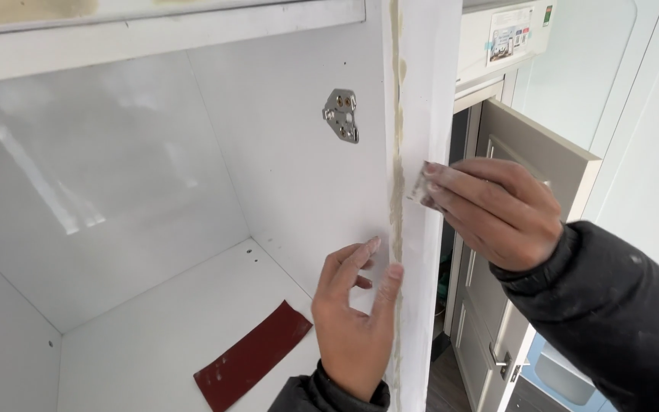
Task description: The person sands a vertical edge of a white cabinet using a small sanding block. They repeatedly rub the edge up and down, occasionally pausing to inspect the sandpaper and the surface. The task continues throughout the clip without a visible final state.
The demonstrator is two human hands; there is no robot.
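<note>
Cabinet edge (pixel 421 114), white upright panel front with a yellowish filler seam (pixel 397 191) down it. Right hand (pixel 493 214) grips a small pale pad (pixel 423 185), probably sandpaper, against the edge; left hand (pixel 356 313) open, fingertips braced on the panel. Risk: uneven pressure could gouge the seam or scuff the paint. Metal hinge plate (pixel 342 114) inside, red strip (pixel 253 355) on the shelf, grey door (pixel 528 229) close behind.

Bright, even daylight fills the view. The glossy back panel (pixel 108 160) of the cabinet carries pale streaks of glare. Soft, faint shadows lie under the left hand (pixel 356 320) and right hand (pixel 493 214). Focus is sharp throughout, with slight bending of lines at the edges.
</note>
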